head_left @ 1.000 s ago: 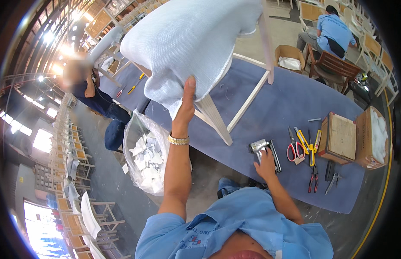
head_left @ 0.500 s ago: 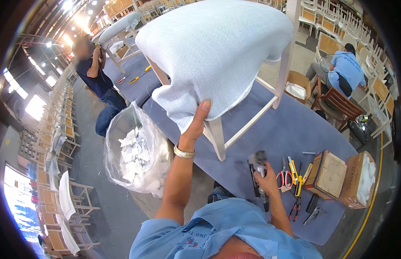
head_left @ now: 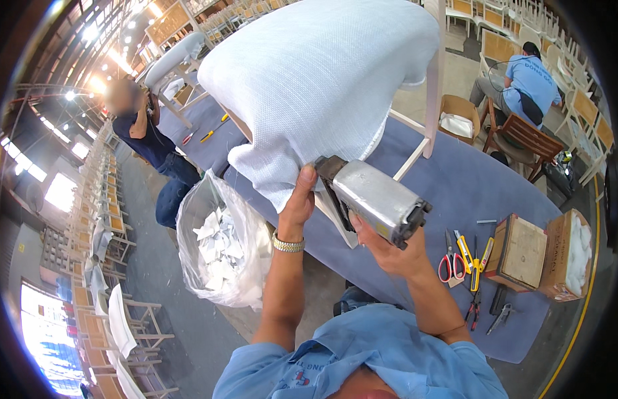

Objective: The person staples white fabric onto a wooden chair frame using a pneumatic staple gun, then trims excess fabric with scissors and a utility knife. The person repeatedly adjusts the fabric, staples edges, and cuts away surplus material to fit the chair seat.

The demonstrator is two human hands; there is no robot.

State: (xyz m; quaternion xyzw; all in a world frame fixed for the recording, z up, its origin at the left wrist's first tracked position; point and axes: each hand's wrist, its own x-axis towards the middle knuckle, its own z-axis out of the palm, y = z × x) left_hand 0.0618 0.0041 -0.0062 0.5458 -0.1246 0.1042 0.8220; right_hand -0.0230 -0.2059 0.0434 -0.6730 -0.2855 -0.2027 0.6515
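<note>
A chair stands on the blue-grey covered table (head_left: 468,196), its seat draped in light blue woven fabric (head_left: 309,86). At the seat's near corner my left hand (head_left: 301,199) is closed on the fabric, thumb on top, the folds bunched to its left. My right hand (head_left: 389,249) grips a silver and black staple gun (head_left: 375,196). The tool's nose reaches the fabric right beside my left thumb; whether it presses on the cloth I cannot tell. Part of the wooden chair leg (head_left: 332,216) is hidden behind the tool.
Red-handled scissors (head_left: 450,266), yellow cutters (head_left: 476,269), pliers (head_left: 473,311) and cardboard boxes (head_left: 518,253) lie on the table's right. A clear bag (head_left: 222,259) of fabric scraps stands left. One person (head_left: 149,143) works at the far left, another (head_left: 525,83) sits far right.
My right hand has lifted the staple gun from beside the table's near edge up to the seat corner by my left thumb. My left hand keeps its hold on the fabric.
</note>
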